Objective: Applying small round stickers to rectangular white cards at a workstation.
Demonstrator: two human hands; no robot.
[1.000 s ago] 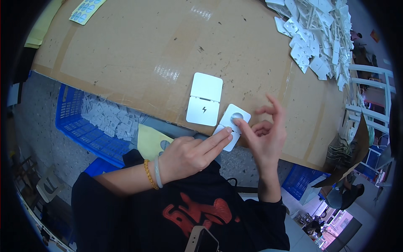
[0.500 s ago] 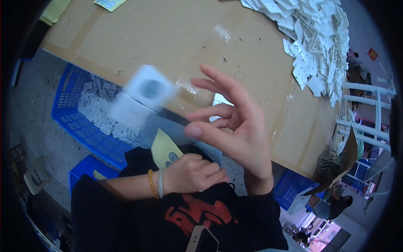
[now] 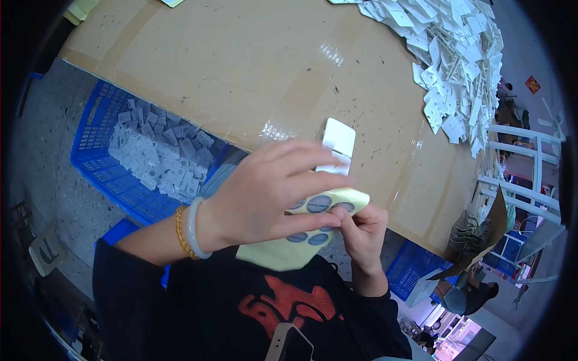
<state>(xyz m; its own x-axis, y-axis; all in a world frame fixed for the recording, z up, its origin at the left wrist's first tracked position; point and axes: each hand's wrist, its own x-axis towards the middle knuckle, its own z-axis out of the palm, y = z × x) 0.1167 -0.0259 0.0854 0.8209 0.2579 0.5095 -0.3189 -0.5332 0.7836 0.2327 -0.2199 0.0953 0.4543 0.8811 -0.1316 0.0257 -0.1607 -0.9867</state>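
Observation:
A yellow sheet with rows of grey oval stickers is bent over in front of my chest. My right hand pinches its right side between thumb and fingers. Across its left part reaches my left hand, fingers stretched and apart, slightly blurred. The left thumb lies over the stickers, its tip close to the right thumb. Just beyond the hands, a white rounded plate lies at the table's near edge, its lower part partly covered by the left fingers.
A blue crate at the left holds many small white plates. More white plates are heaped at the table's far right. The brown-covered table stretches ahead. Another blue crate stands below right, and a person sits beyond.
A blurred white plate in mid-air over the left crate is gone from there. The right hand, open before, now grips the sticker sheet. My left hand has risen and spread its fingers.

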